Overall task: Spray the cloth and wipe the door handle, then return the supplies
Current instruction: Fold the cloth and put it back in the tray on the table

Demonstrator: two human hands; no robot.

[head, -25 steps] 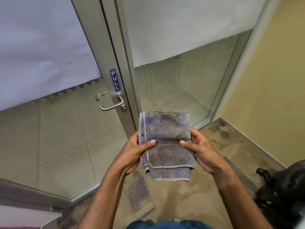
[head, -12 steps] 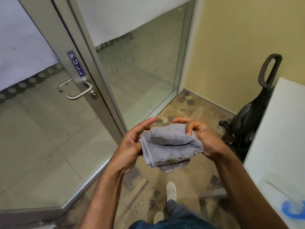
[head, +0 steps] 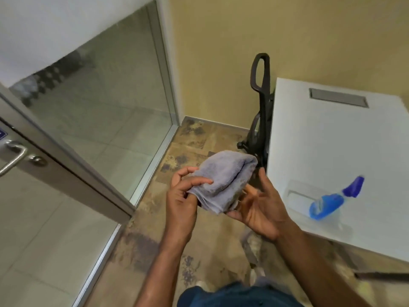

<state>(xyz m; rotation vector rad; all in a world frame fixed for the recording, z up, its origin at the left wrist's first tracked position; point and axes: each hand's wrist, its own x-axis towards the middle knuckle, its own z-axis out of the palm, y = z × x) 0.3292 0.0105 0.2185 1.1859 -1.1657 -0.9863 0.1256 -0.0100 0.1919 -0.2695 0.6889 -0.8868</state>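
A folded grey cloth (head: 223, 180) sits between both my hands over the floor. My left hand (head: 182, 196) pinches its left edge with thumb and fingers. My right hand (head: 261, 207) lies under its right side, palm up with fingers spread, supporting it. A blue spray bottle (head: 332, 199) lies on the white table (head: 332, 138) to the right of my hands. The metal door handle (head: 13, 156) shows at the far left edge on the glass door.
A black upright vacuum (head: 261, 103) stands against the yellow wall between the glass panel (head: 106, 103) and the table. The table has a grey slot (head: 338, 100) near its back. Patterned carpet (head: 194, 138) covers the floor below.
The view has swung right, away from the door handle toward the table and spray bottle. The cloth went from flat and upright to bundled, and moved right with both hands.
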